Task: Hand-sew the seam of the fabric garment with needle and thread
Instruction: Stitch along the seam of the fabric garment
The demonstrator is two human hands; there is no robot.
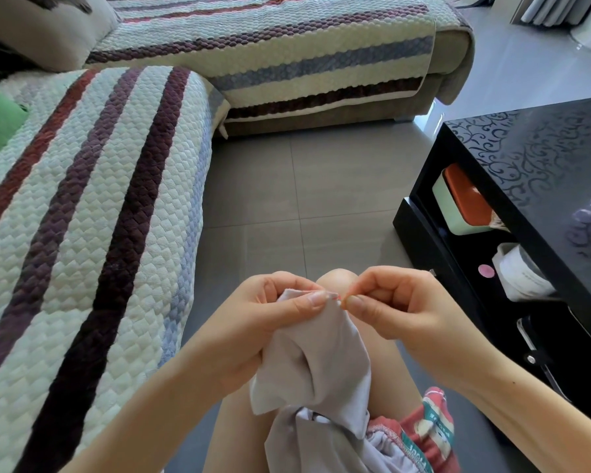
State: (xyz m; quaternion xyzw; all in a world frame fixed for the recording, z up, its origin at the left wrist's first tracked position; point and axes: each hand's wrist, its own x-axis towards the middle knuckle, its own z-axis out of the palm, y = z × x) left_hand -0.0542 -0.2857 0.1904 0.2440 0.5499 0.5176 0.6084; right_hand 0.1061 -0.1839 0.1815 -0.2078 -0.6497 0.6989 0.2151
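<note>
A pale grey fabric garment [325, 367] drapes over my lap and knee. My left hand [263, 322] grips its upper edge, thumb pressed along the seam. My right hand [400, 305] sits just right of that edge, thumb and forefinger pinched together at the seam's tip, apparently on a needle [342, 298] that is too small to make out clearly. No thread is plainly visible.
A striped quilted sofa [93, 213] runs along my left and across the back. A black glossy coffee table [539, 172] stands to the right, its lower shelf holding a green-and-orange box [464, 203] and a white container [519, 271]. Grey tiled floor [304, 192] lies between.
</note>
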